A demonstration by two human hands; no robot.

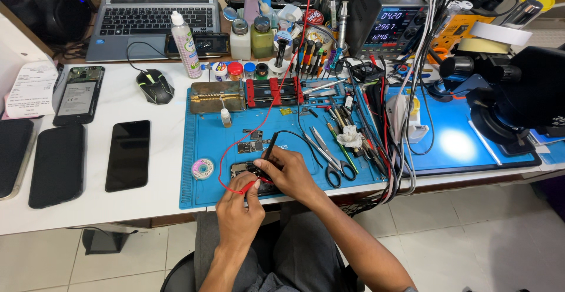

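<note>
An opened phone (242,169) lies near the front edge of the blue repair mat (206,145). My left hand (238,206) pinches a red test probe (248,184) whose red lead (276,86) loops back to the bench instruments. My right hand (289,173) holds a black test probe (269,148) with its tip down on the phone's board. A small loose circuit board (252,146) rests on the mat just behind the phone.
Scissors (329,162), tweezers and screwdrivers lie right of my hands. A solder-wick reel (203,168) sits to the left. Several phones (128,153) lie on the white table (168,115) at left, with a mouse (155,86), laptop (154,18), bottles, a power supply (391,30) and a microscope (506,100).
</note>
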